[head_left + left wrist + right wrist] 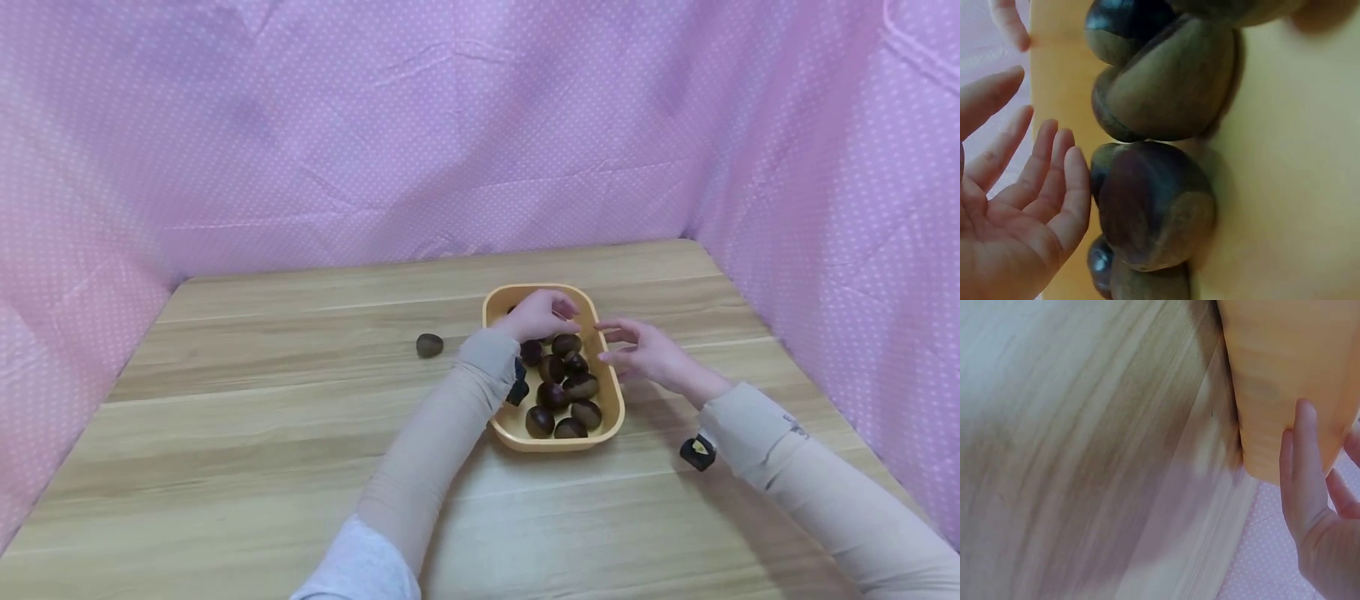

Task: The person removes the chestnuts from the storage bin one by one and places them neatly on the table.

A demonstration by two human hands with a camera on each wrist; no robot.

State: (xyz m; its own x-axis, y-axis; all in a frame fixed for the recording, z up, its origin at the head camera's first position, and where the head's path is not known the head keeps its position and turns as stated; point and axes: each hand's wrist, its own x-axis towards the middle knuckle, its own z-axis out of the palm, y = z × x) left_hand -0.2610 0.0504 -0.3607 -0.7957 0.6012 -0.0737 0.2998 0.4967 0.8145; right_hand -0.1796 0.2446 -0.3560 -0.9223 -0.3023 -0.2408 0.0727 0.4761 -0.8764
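Several brown chestnuts lie in an orange-yellow plastic box, bunched towards its near and right parts. My left hand is over the far part of the box, its fingers spread and bent a little, with nothing between them. In the left wrist view the palm shows beside the chestnuts. At the box's right side is my right hand, fingertips right at the rim. The right wrist view shows its fingers extended along the outer wall. My left hand and wrist hide part of the box's far left inside.
One lone chestnut lies on the wooden table, left of the box. Pink dotted cloth hangs along the back and both sides of the table. A small black wrist camera sits at the right cuff.
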